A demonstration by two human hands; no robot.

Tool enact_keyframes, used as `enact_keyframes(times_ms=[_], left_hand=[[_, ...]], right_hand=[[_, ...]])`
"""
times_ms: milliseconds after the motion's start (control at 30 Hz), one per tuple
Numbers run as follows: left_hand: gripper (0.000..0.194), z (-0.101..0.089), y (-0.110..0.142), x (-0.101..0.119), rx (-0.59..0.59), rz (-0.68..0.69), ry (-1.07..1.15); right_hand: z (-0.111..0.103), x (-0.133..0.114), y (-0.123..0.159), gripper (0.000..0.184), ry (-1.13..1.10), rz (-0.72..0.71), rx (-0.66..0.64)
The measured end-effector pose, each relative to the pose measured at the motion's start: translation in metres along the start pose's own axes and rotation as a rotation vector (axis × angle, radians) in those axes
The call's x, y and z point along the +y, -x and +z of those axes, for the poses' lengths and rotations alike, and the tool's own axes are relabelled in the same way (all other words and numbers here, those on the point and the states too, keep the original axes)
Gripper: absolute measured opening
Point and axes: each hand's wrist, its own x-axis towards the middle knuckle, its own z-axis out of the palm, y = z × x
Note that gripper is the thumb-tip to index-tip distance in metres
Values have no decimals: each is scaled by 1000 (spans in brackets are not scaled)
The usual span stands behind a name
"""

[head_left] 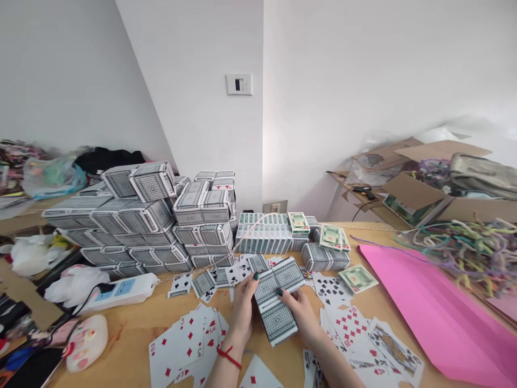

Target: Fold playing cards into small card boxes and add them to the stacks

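Between both hands, above the table, is a tilted block of playing cards [278,318] with grey patterned backs. My left hand [243,304] grips its left edge, thumb at the upper corner. My right hand [301,308] wraps its right side, thumb lying on the top face. Loose cards, including a two of diamonds [167,353], spread face up to the left of my wrists. More face-up cards lie to the right, such as a ten of diamonds [351,328]. Behind the hands, several cards [238,270] lie scattered, some face down.
Tall stacks of grey-backed card blocks [133,221] stand at the back left. Green card boxes [264,233] sit behind the hands. A white power strip [125,293] lies left, a pink sheet [436,312] right. Beyond are tangled yarn [472,248] and an open carton [420,199].
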Motion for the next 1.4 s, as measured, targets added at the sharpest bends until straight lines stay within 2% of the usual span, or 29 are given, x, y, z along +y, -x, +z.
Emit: enact_keyframes(times_ms=[100,200,400,500,600,800,1000,1067,1200,1400], left_hand=[[26,1,3,3,-140,-17,36],[27,1,5,7,-189,-18,-13],[24,1,4,12,-69,72,-205],[23,0,3,11,-45,82,-240],[26,0,3,13,-73,59,-237],[36,4,10,13,-248,-6,-204],[31,-1,8,8,-116,97,-339],[32,-3,6,7,-93,101,-359],[37,-1,4,10,-108,38,-301],[43,9,14,17,-258,13,-214]], right_hand=[[-3,-1,-1,36,-6,56,22],[-5,-5,-2,35,-18,89,-35],[-4,-14,4,36,-48,48,-259],[-3,-14,4,35,-76,30,-310],[-2,-12,2,33,-80,4,-301],[-5,-4,-2,32,-5,-39,-165],[-3,-10,2,42,87,19,-379],[0,-13,3,41,86,16,-405],[3,-14,5,41,102,5,-362],[0,-5,1,43,57,-70,-174]])
